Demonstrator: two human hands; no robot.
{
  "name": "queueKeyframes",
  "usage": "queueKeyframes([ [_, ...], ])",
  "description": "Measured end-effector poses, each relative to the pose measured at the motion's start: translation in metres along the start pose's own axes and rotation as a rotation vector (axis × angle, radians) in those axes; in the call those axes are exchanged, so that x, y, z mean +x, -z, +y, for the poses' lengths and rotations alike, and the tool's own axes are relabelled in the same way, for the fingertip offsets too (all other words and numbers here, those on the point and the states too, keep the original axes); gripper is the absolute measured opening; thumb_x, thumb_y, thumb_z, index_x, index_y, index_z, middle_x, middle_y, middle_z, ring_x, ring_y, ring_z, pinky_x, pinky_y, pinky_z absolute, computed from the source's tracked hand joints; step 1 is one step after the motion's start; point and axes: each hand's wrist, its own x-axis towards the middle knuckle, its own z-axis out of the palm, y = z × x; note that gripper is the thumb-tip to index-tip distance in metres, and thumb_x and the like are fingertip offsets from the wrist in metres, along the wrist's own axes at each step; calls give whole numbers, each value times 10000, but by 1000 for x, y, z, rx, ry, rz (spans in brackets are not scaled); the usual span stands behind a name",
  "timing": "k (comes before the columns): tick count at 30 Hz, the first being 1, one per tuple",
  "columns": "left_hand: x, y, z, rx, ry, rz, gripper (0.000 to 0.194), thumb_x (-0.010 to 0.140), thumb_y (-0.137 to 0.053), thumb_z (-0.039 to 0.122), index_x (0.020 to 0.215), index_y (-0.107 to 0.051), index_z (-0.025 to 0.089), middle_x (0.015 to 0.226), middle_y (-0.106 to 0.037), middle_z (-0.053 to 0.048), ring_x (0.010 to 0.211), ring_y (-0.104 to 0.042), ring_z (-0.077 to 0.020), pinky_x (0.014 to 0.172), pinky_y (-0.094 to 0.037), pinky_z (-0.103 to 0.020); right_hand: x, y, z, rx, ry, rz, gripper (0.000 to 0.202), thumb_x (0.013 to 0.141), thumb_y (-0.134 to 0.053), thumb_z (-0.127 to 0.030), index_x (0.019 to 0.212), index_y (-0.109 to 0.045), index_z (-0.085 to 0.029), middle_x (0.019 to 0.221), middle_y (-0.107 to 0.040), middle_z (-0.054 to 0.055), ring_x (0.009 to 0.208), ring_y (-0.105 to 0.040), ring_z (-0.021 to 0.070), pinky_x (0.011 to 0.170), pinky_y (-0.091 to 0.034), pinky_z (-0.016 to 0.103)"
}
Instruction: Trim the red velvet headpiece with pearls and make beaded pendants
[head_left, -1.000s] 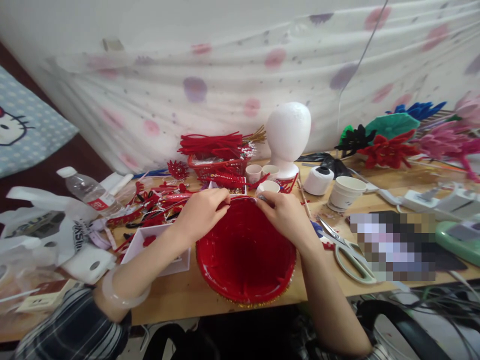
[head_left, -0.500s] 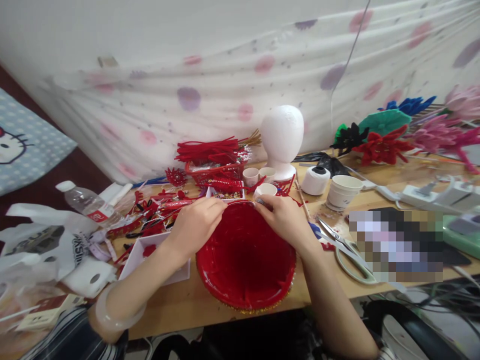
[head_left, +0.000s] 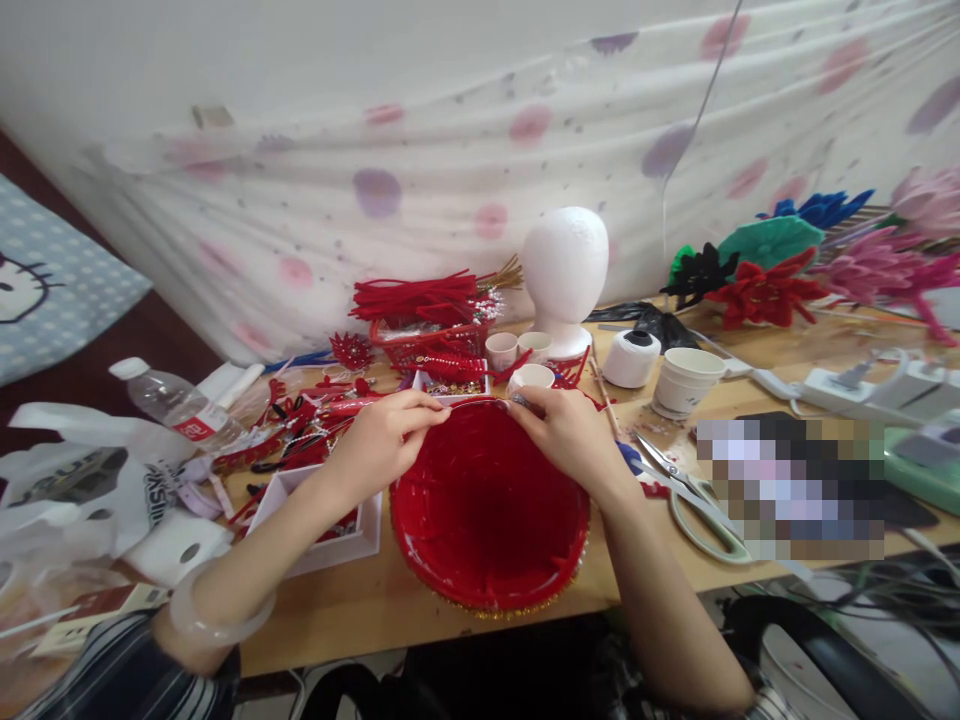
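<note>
A red bowl-shaped basket (head_left: 489, 510) sits on the near edge of a wooden table (head_left: 352, 610), opening toward the person. Both hands meet at its far rim, at 12 o'clock of the basket. The left hand (head_left: 381, 443) is at about 11 o'clock of the rim, the right hand (head_left: 564, 430) at about 1 o'clock, and a thin pale strip (head_left: 472, 401) runs along the rim between them.

The fingertips of both hands are small and partly turned away, so what exactly they pinch is hard to make out. A gold trim under the basket's near edge is mostly hidden. A blurred block covers something at 3 o'clock of the basket.

The left hand's fingers are drawn together, thumb against forefinger, pinched on the left end of the strip. The right hand's fingers are curled close, pressing the rim and the strip's right end.

Scissors (head_left: 694, 500) lie just right of the right wrist. A white tray (head_left: 315, 550) lies at 9 o'clock of the basket, under the left forearm. A white foam head (head_left: 564, 265) stands beyond at 12 o'clock
</note>
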Motion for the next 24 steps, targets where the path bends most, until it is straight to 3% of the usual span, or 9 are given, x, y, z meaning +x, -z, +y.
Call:
queueKeyframes([
  [9,-7,-7,-13,43,-101,6,417,828,-454,-11,1094,-748,120,1113,-769,-142,980,-750,-234,847,-631,-391,2,-2,2,62,31,4,286,926,-557,-229,645,-527,-186,606,-552,1,592,-488,153,592,-282,259],
  [15,-8,-8,-15,62,-128,-24,474,813,-443,-22,1158,-725,140,1159,-759,-115,1018,-742,-225,870,-628,-378,2,-3,4,85,26,7,308,929,-552,-251,634,-487,-190,568,-484,-21,570,-450,145,584,-275,261],
  [24,-12,-8,-16,80,-122,-40,497,801,-449,-22,1188,-712,146,1190,-748,-111,1064,-726,-214,926,-606,-378,5,-2,1,95,6,-38,287,935,-552,-262,660,-549,-182,594,-544,-8,580,-479,149,573,-289,267],
])
